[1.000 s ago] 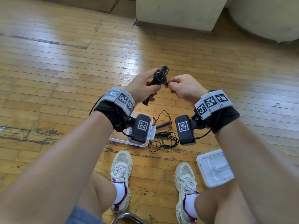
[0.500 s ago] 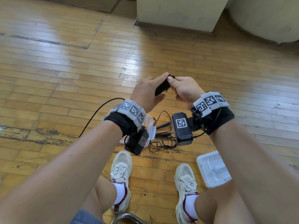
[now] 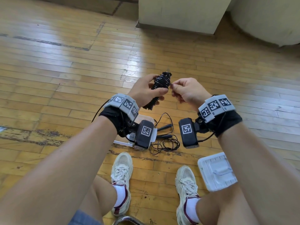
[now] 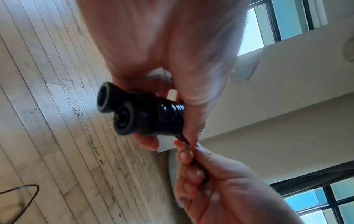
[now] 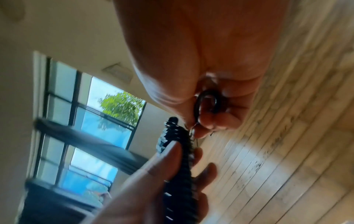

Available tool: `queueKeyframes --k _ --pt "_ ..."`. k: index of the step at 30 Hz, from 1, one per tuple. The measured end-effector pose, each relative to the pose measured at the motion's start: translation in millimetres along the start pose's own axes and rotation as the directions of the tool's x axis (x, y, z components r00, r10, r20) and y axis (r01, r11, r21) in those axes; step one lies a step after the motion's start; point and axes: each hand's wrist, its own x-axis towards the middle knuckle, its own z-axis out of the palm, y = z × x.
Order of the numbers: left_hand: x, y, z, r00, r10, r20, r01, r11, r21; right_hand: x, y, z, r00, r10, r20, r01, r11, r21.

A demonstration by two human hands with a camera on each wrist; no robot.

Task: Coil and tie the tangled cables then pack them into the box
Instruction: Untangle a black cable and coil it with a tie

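Observation:
My left hand (image 3: 150, 90) grips a black bundle (image 3: 159, 85): two handles wound tightly round with black cord, held upright above the floor. The bundle's two round handle ends (image 4: 118, 112) face the left wrist camera. My right hand (image 3: 181, 90) pinches the loose end of the cord (image 4: 184, 141) right beside the bundle; a small loop of it (image 5: 205, 103) sits curled inside the fingers. On the floor below lies a second, tangled black cable (image 3: 164, 138) with two handles. A clear plastic box (image 3: 123, 142) stands left of it, mostly hidden by my left wrist.
A white box lid (image 3: 216, 171) lies on the wooden floor by my right shoe (image 3: 186, 190). My left shoe (image 3: 121, 179) is in front of the clear box. A pale cabinet base (image 3: 180, 13) stands at the far edge.
My left hand has turned back so the wound bundle stands upright and shows again. My right hand has drawn slightly right, still pinching the cord end.

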Motion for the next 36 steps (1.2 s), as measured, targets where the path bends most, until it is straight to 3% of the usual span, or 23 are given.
queueKeyframes --k 3,6,9,14,20,24,27,31,36 --pt "2.9 0.2 -1.4 0.997 0.012 -0.074 -0.013 1.0 -0.019 -0.3 0.6 3.1 1.0 -0.021 0.004 0.021 0.988 -0.152" --pt "6.5 -0.1 -2.6 0.994 0.026 -0.102 -0.017 0.996 0.087 2.6 -0.6 7.4 0.994 -0.094 -0.053 0.082 0.978 -0.192" --pt "10.9 -4.1 -3.7 0.997 0.03 -0.072 -0.01 0.967 0.256 3.5 -2.1 8.0 0.986 -0.134 -0.096 0.117 0.98 -0.162" --pt "12.1 -9.2 -1.8 1.0 0.018 -0.023 -0.007 0.91 0.415 -0.6 -3.7 9.0 0.978 -0.2 -0.058 0.197 0.979 -0.048" --pt "10.0 -1.5 0.4 0.994 -0.105 0.006 0.104 0.99 0.09 -3.2 -6.2 8.3 0.95 -0.279 -0.138 0.299 0.943 0.149" --pt "7.5 -2.5 -1.5 0.988 -0.15 0.021 0.151 0.985 -0.077 -0.2 -5.4 5.7 0.936 -0.271 -0.226 0.298 0.95 0.096" --pt "6.1 -0.3 -4.6 0.984 -0.168 0.05 0.175 0.965 -0.195 -3.7 -7.1 3.9 0.949 -0.244 -0.201 0.286 0.934 0.215" --pt "3.5 3.4 -7.7 0.99 -0.113 0.078 0.129 0.962 -0.24 -3.6 -7.2 3.7 0.943 -0.247 -0.223 0.298 0.926 0.233" --pt "2.5 1.9 -3.3 0.994 -0.053 0.099 0.076 0.964 -0.253 1.3 -11.7 4.5 0.969 -0.131 -0.21 0.205 0.903 0.378"
